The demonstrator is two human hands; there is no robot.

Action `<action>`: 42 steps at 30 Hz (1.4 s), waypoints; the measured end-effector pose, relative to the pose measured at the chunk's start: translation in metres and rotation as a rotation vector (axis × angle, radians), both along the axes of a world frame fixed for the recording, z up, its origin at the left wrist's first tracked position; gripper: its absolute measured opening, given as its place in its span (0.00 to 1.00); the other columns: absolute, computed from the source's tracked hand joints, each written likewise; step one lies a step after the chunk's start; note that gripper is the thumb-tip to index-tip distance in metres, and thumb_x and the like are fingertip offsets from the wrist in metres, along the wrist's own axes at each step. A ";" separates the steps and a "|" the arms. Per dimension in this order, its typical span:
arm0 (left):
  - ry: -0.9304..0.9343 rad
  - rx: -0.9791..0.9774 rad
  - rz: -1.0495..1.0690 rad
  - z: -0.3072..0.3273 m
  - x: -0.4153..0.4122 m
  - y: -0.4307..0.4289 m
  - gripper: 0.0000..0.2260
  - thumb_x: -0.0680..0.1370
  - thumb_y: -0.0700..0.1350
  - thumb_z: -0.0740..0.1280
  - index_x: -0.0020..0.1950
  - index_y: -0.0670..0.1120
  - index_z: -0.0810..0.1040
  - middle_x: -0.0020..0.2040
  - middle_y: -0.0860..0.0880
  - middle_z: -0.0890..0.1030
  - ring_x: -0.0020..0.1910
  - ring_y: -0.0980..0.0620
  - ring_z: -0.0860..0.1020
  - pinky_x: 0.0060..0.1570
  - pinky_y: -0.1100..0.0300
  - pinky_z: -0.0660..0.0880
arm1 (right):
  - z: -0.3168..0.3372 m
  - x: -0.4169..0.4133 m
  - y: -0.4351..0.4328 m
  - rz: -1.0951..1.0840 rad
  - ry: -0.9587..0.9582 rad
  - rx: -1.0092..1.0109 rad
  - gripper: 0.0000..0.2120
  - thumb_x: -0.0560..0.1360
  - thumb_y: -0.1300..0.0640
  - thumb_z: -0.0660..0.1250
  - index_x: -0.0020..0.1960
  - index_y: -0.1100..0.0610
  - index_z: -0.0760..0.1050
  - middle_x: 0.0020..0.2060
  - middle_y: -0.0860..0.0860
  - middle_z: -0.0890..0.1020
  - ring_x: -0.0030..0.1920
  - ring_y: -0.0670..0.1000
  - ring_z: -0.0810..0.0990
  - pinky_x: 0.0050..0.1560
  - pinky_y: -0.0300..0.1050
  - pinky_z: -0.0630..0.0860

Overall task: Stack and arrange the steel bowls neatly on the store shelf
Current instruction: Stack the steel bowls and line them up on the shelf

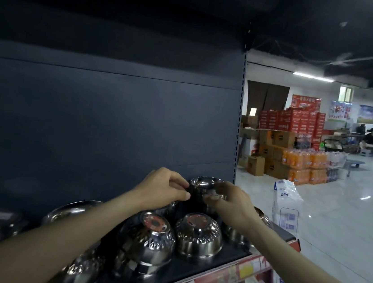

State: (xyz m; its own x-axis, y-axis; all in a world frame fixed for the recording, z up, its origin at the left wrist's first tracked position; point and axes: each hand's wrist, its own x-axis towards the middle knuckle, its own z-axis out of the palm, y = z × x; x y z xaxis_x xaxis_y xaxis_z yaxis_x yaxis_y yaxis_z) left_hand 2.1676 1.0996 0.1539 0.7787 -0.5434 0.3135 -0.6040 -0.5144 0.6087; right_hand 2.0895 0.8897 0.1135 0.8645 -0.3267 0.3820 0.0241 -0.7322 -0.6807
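The left hand [163, 185] and right hand [230, 200] pinch the steel bowl [206, 182] by the back panel [113, 120], apparently stacking it; next: centre, then release.

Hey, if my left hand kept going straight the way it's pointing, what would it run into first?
The bowl that your left hand already grips, together with the right hand. Past it, probably the shelf's back panel, though depth is unclear.

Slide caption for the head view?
The left hand and right hand grip a steel bowl at the back of the shelf, behind upside-down bowls with red stickers.
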 end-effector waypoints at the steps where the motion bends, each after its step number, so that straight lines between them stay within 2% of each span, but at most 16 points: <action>1: -0.001 0.002 -0.004 -0.003 -0.007 0.006 0.13 0.75 0.49 0.80 0.59 0.53 0.87 0.50 0.57 0.89 0.52 0.62 0.86 0.62 0.58 0.81 | -0.001 -0.005 0.006 0.014 -0.005 0.023 0.22 0.79 0.45 0.74 0.70 0.52 0.79 0.61 0.50 0.86 0.60 0.53 0.83 0.61 0.50 0.79; 4: 0.055 -0.044 -0.028 -0.010 -0.026 0.027 0.13 0.75 0.47 0.80 0.60 0.52 0.87 0.51 0.56 0.88 0.49 0.59 0.87 0.50 0.57 0.85 | -0.002 -0.020 0.024 0.049 -0.004 0.051 0.21 0.79 0.46 0.75 0.70 0.51 0.80 0.61 0.48 0.85 0.59 0.50 0.82 0.56 0.43 0.74; 6: 0.105 -0.108 -0.036 -0.011 -0.034 0.043 0.13 0.76 0.44 0.79 0.60 0.50 0.87 0.51 0.53 0.89 0.48 0.56 0.88 0.47 0.58 0.85 | 0.000 -0.031 0.040 0.077 -0.007 0.123 0.21 0.77 0.46 0.77 0.67 0.51 0.80 0.57 0.45 0.86 0.59 0.49 0.84 0.57 0.43 0.76; 10: 0.153 -0.231 -0.037 -0.013 -0.043 0.071 0.11 0.77 0.42 0.79 0.59 0.49 0.87 0.50 0.51 0.90 0.53 0.53 0.88 0.64 0.50 0.82 | -0.003 -0.040 0.061 0.168 -0.034 0.284 0.37 0.68 0.40 0.78 0.73 0.54 0.78 0.63 0.48 0.86 0.60 0.49 0.87 0.65 0.54 0.82; 13: 0.176 -0.298 -0.031 -0.014 -0.050 0.090 0.11 0.77 0.42 0.79 0.59 0.50 0.87 0.51 0.51 0.90 0.54 0.54 0.88 0.66 0.51 0.81 | -0.005 -0.051 0.069 0.193 -0.034 0.267 0.30 0.75 0.46 0.79 0.74 0.54 0.77 0.63 0.47 0.86 0.60 0.48 0.86 0.67 0.51 0.81; 15: 0.154 -0.299 -0.030 -0.014 -0.052 0.100 0.14 0.74 0.46 0.81 0.59 0.52 0.86 0.52 0.53 0.90 0.54 0.56 0.87 0.67 0.50 0.80 | -0.007 -0.059 0.071 0.194 -0.019 0.266 0.27 0.78 0.48 0.78 0.74 0.54 0.77 0.64 0.47 0.85 0.60 0.46 0.85 0.65 0.46 0.80; 18: 0.067 -0.141 -0.020 -0.011 -0.050 0.113 0.23 0.70 0.55 0.81 0.64 0.55 0.83 0.56 0.56 0.87 0.53 0.59 0.86 0.65 0.55 0.80 | -0.012 -0.066 0.071 0.185 -0.019 0.284 0.25 0.78 0.48 0.77 0.72 0.53 0.78 0.61 0.45 0.87 0.58 0.43 0.85 0.59 0.40 0.79; 21: -0.049 0.142 -0.001 -0.011 -0.046 0.118 0.28 0.70 0.61 0.80 0.67 0.58 0.78 0.61 0.60 0.82 0.57 0.61 0.81 0.60 0.61 0.78 | -0.026 -0.069 0.073 0.167 0.040 0.295 0.24 0.78 0.47 0.77 0.70 0.51 0.78 0.57 0.44 0.88 0.56 0.43 0.86 0.62 0.45 0.81; 23: -0.075 0.273 -0.002 -0.012 -0.042 0.116 0.35 0.69 0.63 0.80 0.74 0.57 0.76 0.66 0.58 0.81 0.62 0.58 0.79 0.65 0.58 0.76 | -0.038 -0.069 0.078 0.157 0.104 0.300 0.22 0.77 0.46 0.78 0.68 0.49 0.79 0.56 0.44 0.88 0.56 0.45 0.87 0.64 0.52 0.82; 25: -0.076 0.394 -0.008 -0.010 -0.041 0.111 0.38 0.70 0.63 0.80 0.77 0.56 0.73 0.70 0.56 0.79 0.67 0.53 0.78 0.68 0.56 0.75 | -0.048 -0.068 0.085 0.167 0.164 0.289 0.23 0.74 0.45 0.79 0.67 0.46 0.79 0.54 0.45 0.88 0.56 0.47 0.86 0.65 0.53 0.82; 28: -0.017 0.583 0.007 -0.008 -0.037 0.104 0.45 0.67 0.64 0.82 0.81 0.58 0.67 0.73 0.54 0.76 0.71 0.48 0.76 0.70 0.51 0.75 | -0.063 -0.061 0.095 0.151 0.201 0.289 0.34 0.65 0.36 0.78 0.67 0.46 0.78 0.55 0.45 0.87 0.57 0.48 0.85 0.67 0.53 0.80; 31: 0.014 0.656 0.040 -0.010 -0.028 0.102 0.44 0.63 0.66 0.82 0.76 0.59 0.71 0.69 0.55 0.79 0.66 0.49 0.78 0.68 0.48 0.77 | -0.075 -0.053 0.101 0.125 0.219 0.335 0.39 0.61 0.34 0.79 0.68 0.47 0.75 0.58 0.45 0.86 0.60 0.48 0.84 0.68 0.52 0.79; 35: 0.049 0.704 0.069 -0.014 -0.021 0.107 0.49 0.57 0.72 0.80 0.74 0.53 0.73 0.66 0.54 0.80 0.63 0.49 0.79 0.66 0.48 0.78 | -0.079 -0.057 0.114 0.145 0.234 0.375 0.16 0.74 0.55 0.81 0.54 0.47 0.76 0.53 0.46 0.87 0.58 0.50 0.85 0.68 0.53 0.80; 37: 0.072 0.712 0.073 -0.019 -0.016 0.108 0.49 0.56 0.72 0.81 0.73 0.52 0.74 0.64 0.54 0.81 0.61 0.49 0.80 0.65 0.48 0.79 | -0.086 -0.056 0.118 0.138 0.196 0.386 0.18 0.71 0.50 0.82 0.56 0.46 0.78 0.51 0.46 0.88 0.57 0.50 0.86 0.66 0.54 0.81; 40: 0.069 0.684 0.072 -0.029 -0.010 0.109 0.48 0.58 0.70 0.82 0.74 0.52 0.75 0.64 0.54 0.81 0.62 0.49 0.80 0.65 0.49 0.79 | -0.106 -0.043 0.113 0.178 0.157 0.376 0.29 0.64 0.39 0.80 0.62 0.47 0.79 0.50 0.45 0.89 0.55 0.50 0.87 0.65 0.60 0.81; 42: 0.052 0.641 0.077 -0.034 -0.006 0.109 0.47 0.60 0.68 0.83 0.75 0.52 0.75 0.66 0.53 0.82 0.64 0.49 0.80 0.66 0.49 0.78 | -0.108 -0.040 0.115 0.164 0.132 0.394 0.33 0.63 0.36 0.78 0.65 0.46 0.78 0.51 0.44 0.88 0.55 0.49 0.87 0.65 0.59 0.81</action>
State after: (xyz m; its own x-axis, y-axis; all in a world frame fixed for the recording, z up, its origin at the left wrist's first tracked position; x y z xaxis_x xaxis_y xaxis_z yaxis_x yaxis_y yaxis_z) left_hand 2.1612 1.2086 0.1203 0.8282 -0.5525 -0.0937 -0.5292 -0.8261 0.1937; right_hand 2.0494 1.0049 0.0059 0.9502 -0.2792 0.1386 0.0124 -0.4105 -0.9118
